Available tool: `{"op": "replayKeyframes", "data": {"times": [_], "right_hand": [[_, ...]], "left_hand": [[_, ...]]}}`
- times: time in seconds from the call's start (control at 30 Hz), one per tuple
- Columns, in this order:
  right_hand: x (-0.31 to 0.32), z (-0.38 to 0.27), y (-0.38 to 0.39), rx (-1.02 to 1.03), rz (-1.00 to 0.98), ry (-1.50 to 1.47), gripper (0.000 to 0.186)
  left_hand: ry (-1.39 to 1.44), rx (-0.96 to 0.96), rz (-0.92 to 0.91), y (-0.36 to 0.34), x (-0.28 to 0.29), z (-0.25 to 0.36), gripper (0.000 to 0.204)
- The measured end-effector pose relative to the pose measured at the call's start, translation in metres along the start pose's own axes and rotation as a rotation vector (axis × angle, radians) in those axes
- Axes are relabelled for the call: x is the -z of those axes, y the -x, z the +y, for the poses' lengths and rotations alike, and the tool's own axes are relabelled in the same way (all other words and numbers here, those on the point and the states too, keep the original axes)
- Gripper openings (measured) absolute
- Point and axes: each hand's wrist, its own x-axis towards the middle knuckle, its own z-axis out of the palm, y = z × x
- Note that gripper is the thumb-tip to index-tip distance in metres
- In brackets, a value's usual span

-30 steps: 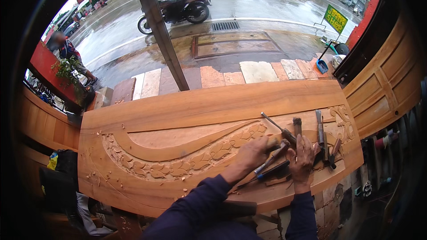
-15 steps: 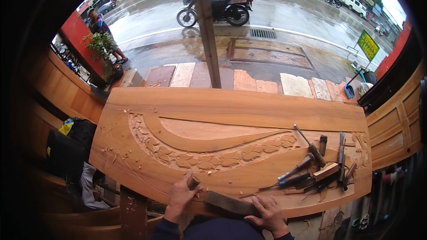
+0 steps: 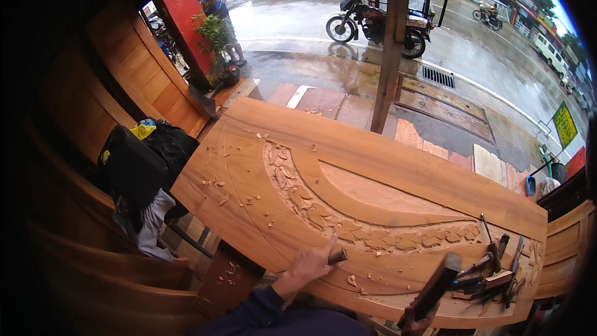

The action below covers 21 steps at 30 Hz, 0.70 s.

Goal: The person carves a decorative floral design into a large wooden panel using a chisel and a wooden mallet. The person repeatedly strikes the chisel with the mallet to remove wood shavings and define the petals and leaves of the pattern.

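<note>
In the head view, the left hand (image 3: pixel 309 267) has its grip closed around a short wooden handle (image 3: pixel 337 256), one finger stretched toward the leaf carving (image 3: pixel 352 231) on the wooden panel (image 3: pixel 398 202). The right hand (image 3: pixel 423 318) has its grip wrapped around a dark wooden block (image 3: pixel 440 283), tilted over the panel's near edge. Carving tools (image 3: pixel 495 259) lie clustered toward the panel's right end; wood shavings (image 3: pixel 224 200) dot its left.

Wooden panel (image 3: pixel 379 157) smooth, carved band (image 3: pixel 373 237) rough; block (image 3: pixel 438 285) matt wood.

2 hands (image 3: pixel 308 266) hold handle (image 3: pixel 337 256) and dark block (image 3: pixel 437 287).
</note>
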Motion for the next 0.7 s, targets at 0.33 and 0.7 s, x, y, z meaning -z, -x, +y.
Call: {"op": "replayKeyframes", "data": {"times": [0.33,0.7], "right_hand": [[-0.055,0.079,0.014,0.162,0.394,0.291,0.067],[-0.048,0.083,0.006,0.278,0.292,0.605,0.052]], "left_hand": [[-0.188,-0.055,-0.208,-0.018,0.002,-0.002,0.103],[-0.199,0.077,-0.170,-0.014,0.010,0.028,0.082]]}}
